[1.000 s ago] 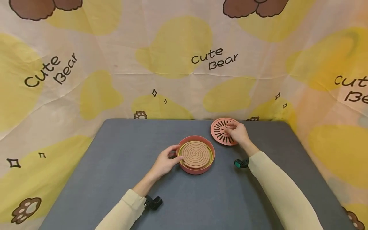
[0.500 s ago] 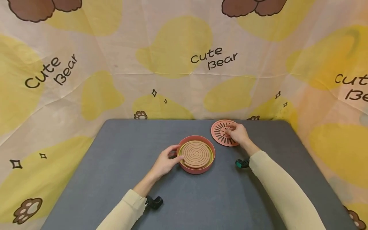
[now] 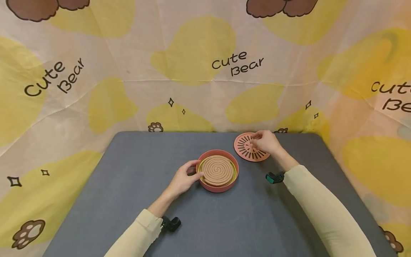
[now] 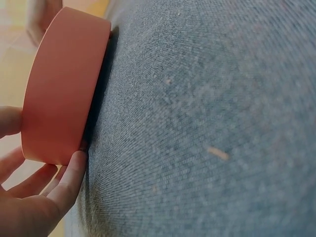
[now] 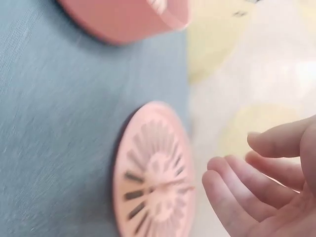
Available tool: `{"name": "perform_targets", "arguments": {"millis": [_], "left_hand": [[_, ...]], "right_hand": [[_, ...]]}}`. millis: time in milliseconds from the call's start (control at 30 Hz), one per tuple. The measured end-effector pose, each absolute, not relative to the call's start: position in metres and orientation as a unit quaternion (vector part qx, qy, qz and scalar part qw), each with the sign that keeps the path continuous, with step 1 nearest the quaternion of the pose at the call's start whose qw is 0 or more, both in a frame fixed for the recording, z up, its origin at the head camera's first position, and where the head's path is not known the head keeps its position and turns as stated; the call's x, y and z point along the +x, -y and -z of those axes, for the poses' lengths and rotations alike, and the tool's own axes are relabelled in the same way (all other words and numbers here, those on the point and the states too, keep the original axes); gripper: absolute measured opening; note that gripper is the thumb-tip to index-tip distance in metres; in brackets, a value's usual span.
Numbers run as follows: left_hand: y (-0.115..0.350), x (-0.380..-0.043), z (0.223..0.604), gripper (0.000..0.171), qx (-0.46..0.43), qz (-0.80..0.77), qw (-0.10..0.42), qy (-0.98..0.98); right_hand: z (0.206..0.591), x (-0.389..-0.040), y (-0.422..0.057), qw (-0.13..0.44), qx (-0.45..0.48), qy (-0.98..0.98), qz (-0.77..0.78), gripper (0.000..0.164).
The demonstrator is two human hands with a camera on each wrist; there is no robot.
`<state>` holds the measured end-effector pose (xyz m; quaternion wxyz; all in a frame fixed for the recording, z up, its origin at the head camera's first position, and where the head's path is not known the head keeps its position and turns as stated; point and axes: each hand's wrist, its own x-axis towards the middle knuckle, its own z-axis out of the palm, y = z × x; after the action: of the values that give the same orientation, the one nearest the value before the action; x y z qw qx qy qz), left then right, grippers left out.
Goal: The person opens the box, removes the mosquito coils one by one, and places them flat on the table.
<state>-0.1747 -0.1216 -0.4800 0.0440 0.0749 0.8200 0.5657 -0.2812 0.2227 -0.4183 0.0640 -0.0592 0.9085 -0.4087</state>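
Note:
In the head view a round red mosquito coil box (image 3: pixel 219 189) stands on the table. A tan spiral coil (image 3: pixel 217 170) lies inside it, with a yellowish ring around the coil. My left hand (image 3: pixel 182 180) grips the box's left side, thumb at the rim; the left wrist view has its fingers against the box's outer wall (image 4: pixel 69 89). Behind and to the right lies the pink slotted lid (image 3: pixel 248 151), flat on the table. Over the lid's right part is my right hand (image 3: pixel 269 142). In the right wrist view its loosely bent fingers hold nothing, apart from the lid (image 5: pixel 150 163).
A grey-blue cloth covers the table (image 3: pixel 144 157). A printed yellow and white curtain (image 3: pixel 192 71) hangs right behind its back edge and along both sides. A tiny tan crumb (image 4: pixel 217 153) lies on the cloth in the left wrist view.
The lid's far edge has come down, so it now lies flat. My right hand has let go of it and risen slightly to the right. My left hand stays on the box.

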Motion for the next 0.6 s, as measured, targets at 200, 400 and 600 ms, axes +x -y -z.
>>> {"name": "perform_targets", "arguments": {"millis": [200,400,600], "left_hand": [[0.126,-0.18,0.488,0.051,0.075,-0.563,0.047,-0.821],[0.126,-0.179,0.488,0.05,0.072,-0.57,0.045,-0.817],[0.124,-0.179,0.489,0.051,0.077,-0.58,0.046,-0.81]], "right_hand": [[0.396,-0.268,-0.205,0.055,-0.098,-0.895,0.432,0.034],[0.389,-0.256,-0.188,0.048,-0.123,-0.889,0.438,0.033],[0.392,-0.247,-0.172,0.03,-0.15,-0.885,0.439,0.029]]}}
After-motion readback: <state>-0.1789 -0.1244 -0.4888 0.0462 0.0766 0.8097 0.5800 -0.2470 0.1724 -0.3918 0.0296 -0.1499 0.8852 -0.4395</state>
